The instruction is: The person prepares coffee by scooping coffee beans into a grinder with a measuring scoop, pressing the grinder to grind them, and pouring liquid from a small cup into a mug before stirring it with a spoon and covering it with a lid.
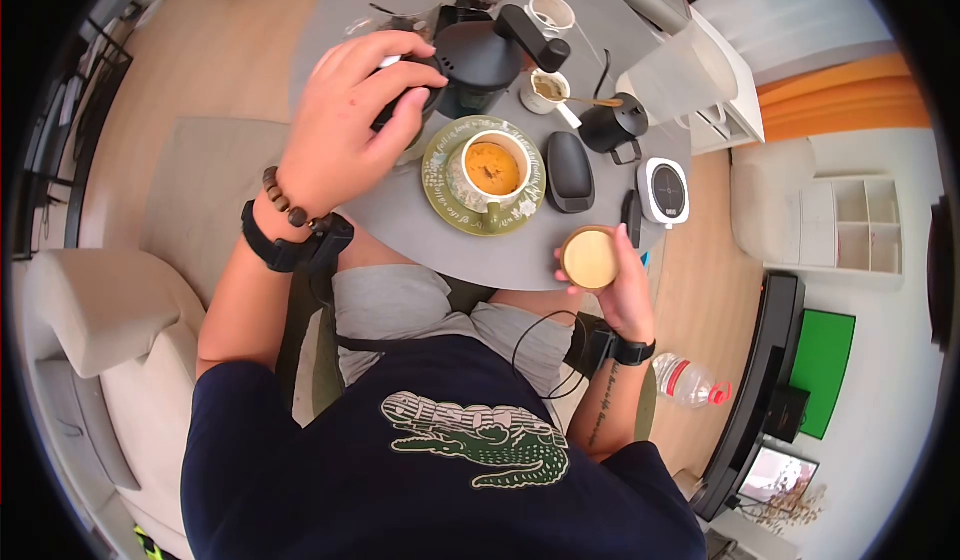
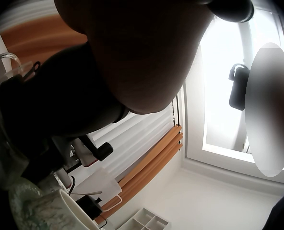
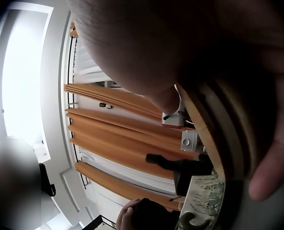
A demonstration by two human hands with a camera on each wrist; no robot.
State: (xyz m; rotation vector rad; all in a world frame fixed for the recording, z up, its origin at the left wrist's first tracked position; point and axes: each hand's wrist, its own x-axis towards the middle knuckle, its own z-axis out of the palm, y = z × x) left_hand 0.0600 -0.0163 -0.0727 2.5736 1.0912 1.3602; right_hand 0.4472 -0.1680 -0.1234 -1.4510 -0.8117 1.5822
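Note:
My left hand (image 1: 350, 110) curls over a dark rounded container (image 1: 408, 100) at the left of the table, its fingers and thumb hiding most of it. In the right wrist view that black container (image 3: 154, 215) shows beside the left fingers. At the table's front edge my right hand (image 1: 630, 295) grips a round wooden lid (image 1: 590, 259), pale face up; its stepped rim (image 3: 211, 124) fills the right wrist view. Between the hands a patterned cup (image 1: 455, 172) of orange-brown coffee (image 1: 491, 167) stands on a green saucer (image 1: 440, 210), handle towards me.
Behind the cup stands a black grinder (image 1: 480, 55) with a crank. A white cup (image 1: 540, 102), a black pitcher (image 1: 610, 128), a black oval dish (image 1: 570, 172) and a white scale (image 1: 665, 192) lie to the right. A plastic bottle (image 1: 690, 380) is on the floor.

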